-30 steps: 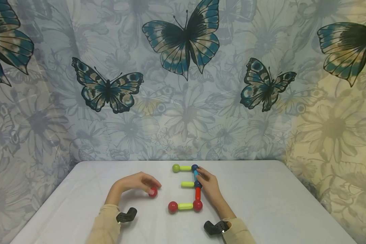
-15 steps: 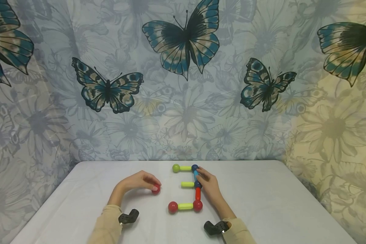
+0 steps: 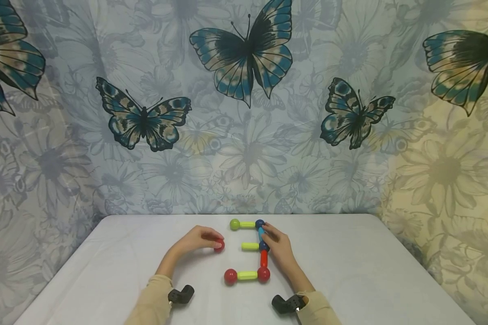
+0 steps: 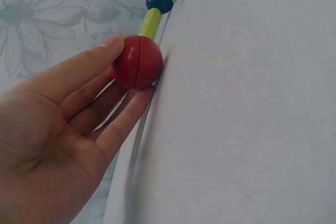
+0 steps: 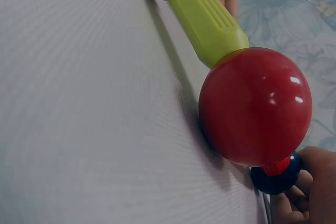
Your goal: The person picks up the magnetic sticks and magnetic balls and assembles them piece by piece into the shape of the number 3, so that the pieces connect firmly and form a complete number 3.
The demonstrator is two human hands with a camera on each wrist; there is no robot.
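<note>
Between thumb and fingertips my left hand (image 3: 198,239) pinches a loose red ball (image 4: 137,65), low over the table. To its right lies a toy construction of balls and rods. Its spine runs from a dark blue ball (image 3: 260,223) through a light blue rod (image 3: 261,231), a second dark blue ball (image 5: 275,181) and a red rod (image 3: 264,258) to a red ball (image 5: 255,106). From the middle ball a lime rod (image 3: 250,246) points left with a bare end. My right hand (image 3: 279,243) grips the spine around the light blue rod and middle ball.
The upper arm of the construction ends in a green ball (image 3: 234,224); the lower one, a lime rod (image 3: 247,275), ends in a red ball (image 3: 230,276). A white cloth (image 3: 370,266) covers the table, with a butterfly-patterned curtain (image 3: 244,171) behind. Both wrists wear black cameras.
My left hand has carried the red ball to the right and slightly away from me, closer to the bare end of the middle lime rod. My right hand and the construction have stayed put.
</note>
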